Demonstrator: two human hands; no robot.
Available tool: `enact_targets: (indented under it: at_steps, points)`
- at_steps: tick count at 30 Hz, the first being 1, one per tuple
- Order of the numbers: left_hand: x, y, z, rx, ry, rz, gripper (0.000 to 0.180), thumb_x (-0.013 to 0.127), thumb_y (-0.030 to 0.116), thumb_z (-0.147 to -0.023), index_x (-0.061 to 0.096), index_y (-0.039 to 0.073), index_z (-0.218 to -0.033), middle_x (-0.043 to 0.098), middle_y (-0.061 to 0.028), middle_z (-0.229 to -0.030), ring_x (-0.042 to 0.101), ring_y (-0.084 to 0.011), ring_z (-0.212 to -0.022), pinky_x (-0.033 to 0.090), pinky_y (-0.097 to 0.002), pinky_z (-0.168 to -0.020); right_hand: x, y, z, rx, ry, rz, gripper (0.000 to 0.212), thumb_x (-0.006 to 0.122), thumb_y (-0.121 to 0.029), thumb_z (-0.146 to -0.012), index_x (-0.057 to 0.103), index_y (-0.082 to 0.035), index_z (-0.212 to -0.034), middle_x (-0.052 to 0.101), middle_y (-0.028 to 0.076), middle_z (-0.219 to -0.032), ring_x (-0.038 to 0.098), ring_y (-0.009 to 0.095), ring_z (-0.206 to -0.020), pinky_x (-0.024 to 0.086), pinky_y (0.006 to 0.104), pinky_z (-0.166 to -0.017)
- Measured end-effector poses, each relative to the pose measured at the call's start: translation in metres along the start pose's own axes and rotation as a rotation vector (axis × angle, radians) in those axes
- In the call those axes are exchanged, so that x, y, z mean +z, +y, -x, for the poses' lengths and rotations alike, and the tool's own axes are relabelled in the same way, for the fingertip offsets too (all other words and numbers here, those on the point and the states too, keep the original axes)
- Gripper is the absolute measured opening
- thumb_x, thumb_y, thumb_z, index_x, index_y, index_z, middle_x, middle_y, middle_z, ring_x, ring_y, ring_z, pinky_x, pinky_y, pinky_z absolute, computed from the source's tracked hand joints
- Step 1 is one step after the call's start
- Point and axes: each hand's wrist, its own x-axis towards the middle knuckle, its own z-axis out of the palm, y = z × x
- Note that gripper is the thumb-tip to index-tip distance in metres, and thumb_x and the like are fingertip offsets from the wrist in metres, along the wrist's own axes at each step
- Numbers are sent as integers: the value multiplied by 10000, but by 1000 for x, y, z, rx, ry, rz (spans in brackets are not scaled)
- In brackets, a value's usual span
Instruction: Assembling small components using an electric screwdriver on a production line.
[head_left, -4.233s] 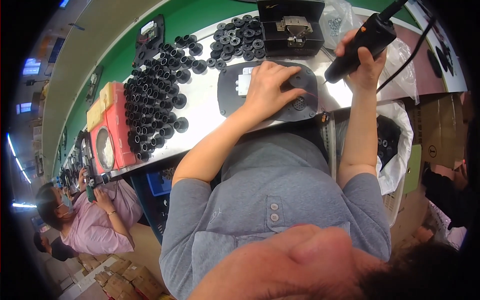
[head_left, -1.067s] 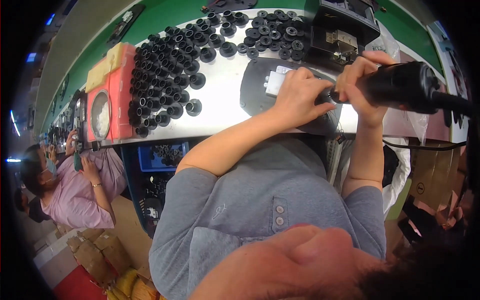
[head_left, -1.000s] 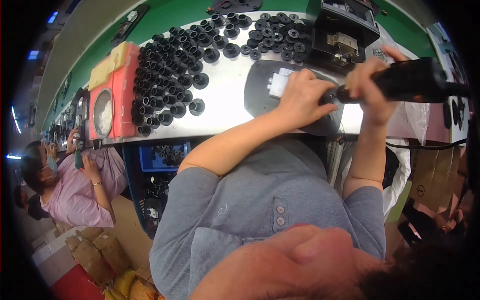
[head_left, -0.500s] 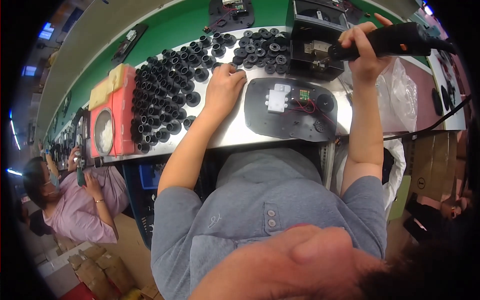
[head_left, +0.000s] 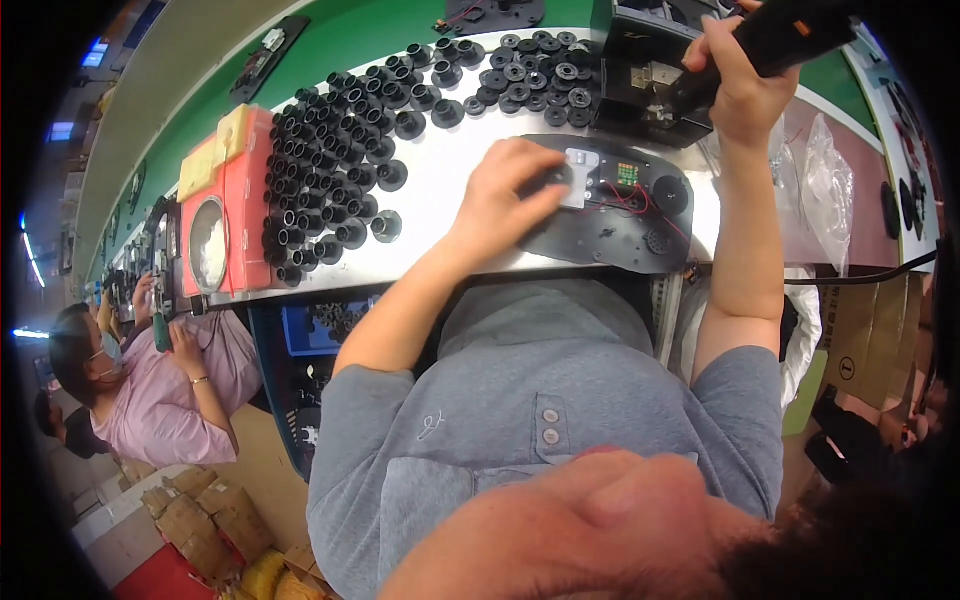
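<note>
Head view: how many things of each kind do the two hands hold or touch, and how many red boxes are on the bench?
Black oval panel under left hand: 1
Black electric screwdriver in right hand: 1
Red box: 1
Total: 3

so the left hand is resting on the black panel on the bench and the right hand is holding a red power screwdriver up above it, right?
Not quite: the power screwdriver is black, not red. The head view shows the right hand holding it raised over the bench, and the left hand resting on the black panel, as you said.
</note>
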Motion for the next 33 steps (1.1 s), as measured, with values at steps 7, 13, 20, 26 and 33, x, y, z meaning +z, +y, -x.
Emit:
enact_targets:
  at_steps: [7, 13, 20, 26, 33]
  points:
    - [15, -1, 8, -68, -58, -3, 295, 752, 95, -670, 662, 50, -947, 544, -66, -907, 504, -219, -892, 419, -299, -779, 3, -11, 41, -17, -288, -316, 450, 473, 32, -818, 340, -12, -1245, 454, 88, -654, 477, 162, -501, 437, 328, -519]
    - [19, -4, 11, -62, -55, 64, 308, 759, 100, -669, 665, 64, -960, 525, -77, -987, 483, -237, -973, 403, -305, -833, 18, -19, 62, 74, -372, -418, 538, 416, 79, -770, 313, -76, -1275, 454, 82, -649, 467, 148, -475, 429, 323, -493]
    - [15, -6, 10, -14, -87, 32, 319, 715, 112, -691, 654, 75, -1002, 496, -124, -1149, 435, -295, -1075, 420, -352, -880, 26, -16, 70, 125, -408, -260, 532, 438, 88, -762, 307, -65, -1254, 455, 83, -651, 470, 145, -481, 436, 316, -498]
    - [15, -8, 11, -30, -130, 72, 325, 705, 124, -714, 654, 79, -1032, 503, -125, -1168, 436, -307, -1099, 418, -373, -900, 29, -8, 75, 131, -431, -403, 513, 482, 57, -780, 297, -50, -1247, 456, 84, -657, 474, 145, -501, 439, 311, -513]
    - [16, -12, 13, -37, -136, 88, 326, 698, 139, -727, 642, 69, -1041, 509, -133, -1171, 446, -311, -1096, 424, -373, -889, 31, 3, 82, 126, -491, -390, 489, 497, 64, -777, 317, -53, -1217, 459, 81, -664, 471, 145, -499, 433, 303, -508]
